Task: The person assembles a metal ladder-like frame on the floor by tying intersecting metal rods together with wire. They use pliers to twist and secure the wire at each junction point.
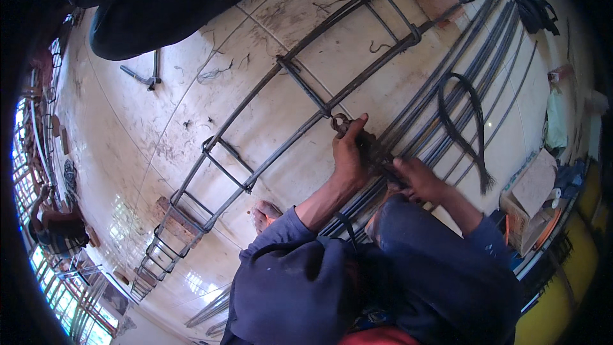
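My left hand (350,153) is closed around a dark metal tool (340,122) with a rounded, jaw-like head, its thumb pointing up. To its right and nearer, my right hand (418,181) is closed at the dark lower end of what looks like the same tool; the fingers partly hide it. Just beyond the tool's head runs the near bar of a long rebar cage (290,140), with square stirrups spaced along it. A bundle of straight steel rods (440,124) lies beneath and right of my hands. Across the rods rests a looped hank of black tie wire (454,128).
Pincers (152,80) lie on the tiled floor (211,102) at far left. A large dark cloth-covered shape (147,13) covers the upper left. Another person (60,223) is at the left edge. A black wire coil (535,9) and a cardboard box (529,207) sit at right.
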The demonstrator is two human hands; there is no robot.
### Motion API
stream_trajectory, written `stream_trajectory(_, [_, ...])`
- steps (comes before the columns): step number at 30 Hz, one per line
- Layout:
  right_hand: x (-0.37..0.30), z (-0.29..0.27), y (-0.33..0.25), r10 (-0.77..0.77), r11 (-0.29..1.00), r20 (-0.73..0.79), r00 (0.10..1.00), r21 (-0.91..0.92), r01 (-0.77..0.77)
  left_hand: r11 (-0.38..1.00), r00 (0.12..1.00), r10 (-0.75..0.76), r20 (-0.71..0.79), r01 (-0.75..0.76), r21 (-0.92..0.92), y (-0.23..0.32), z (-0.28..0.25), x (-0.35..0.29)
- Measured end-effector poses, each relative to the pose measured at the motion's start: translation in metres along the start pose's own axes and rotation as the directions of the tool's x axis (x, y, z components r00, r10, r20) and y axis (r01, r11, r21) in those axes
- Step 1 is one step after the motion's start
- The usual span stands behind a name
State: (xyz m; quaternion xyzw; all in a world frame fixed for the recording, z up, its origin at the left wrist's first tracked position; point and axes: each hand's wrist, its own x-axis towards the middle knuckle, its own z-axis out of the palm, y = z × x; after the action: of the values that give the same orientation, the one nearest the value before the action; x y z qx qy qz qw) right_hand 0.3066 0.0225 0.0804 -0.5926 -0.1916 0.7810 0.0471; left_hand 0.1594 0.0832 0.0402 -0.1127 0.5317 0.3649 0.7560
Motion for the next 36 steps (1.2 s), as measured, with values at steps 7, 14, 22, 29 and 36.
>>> stream_trajectory(7, [0.023, -0.025, 0.024, -0.041, 0.929, 0.409, 0.912, 0.352, -0.116, 0.974, 0.949, -0.086, 0.302, 0.144, -0.177, -0.01, -0.008, 0.017])
stream_trajectory(14, [-0.008, 0.039, 0.016, -0.711, 0.379, -0.238, 0.661, -0.922, 0.076, 0.993, 0.995, 0.053, 0.08, -0.044, -0.11, -0.015, 0.001, 0.017])
stream_trajectory(22, [0.018, 0.028, 0.046, -0.788, 0.361, -0.173, 0.59, -0.908, 0.215, 0.992, 0.997, -0.049, -0.056, 0.055, 0.111, -0.008, 0.001, 0.011])
stream_trajectory(29, [0.006, -0.032, 0.009, -0.016, 0.956, 0.222, 0.975, 0.289, -0.05, 0.976, 0.969, -0.142, 0.203, 0.171, -0.134, 0.002, 0.008, 0.001])
stream_trajectory(36, [-0.006, -0.024, -0.005, 0.014, 0.997, 0.014, 1.0, 0.079, -0.015, 0.944, 0.935, -0.074, 0.348, 0.178, -0.279, -0.006, 0.008, 0.013])
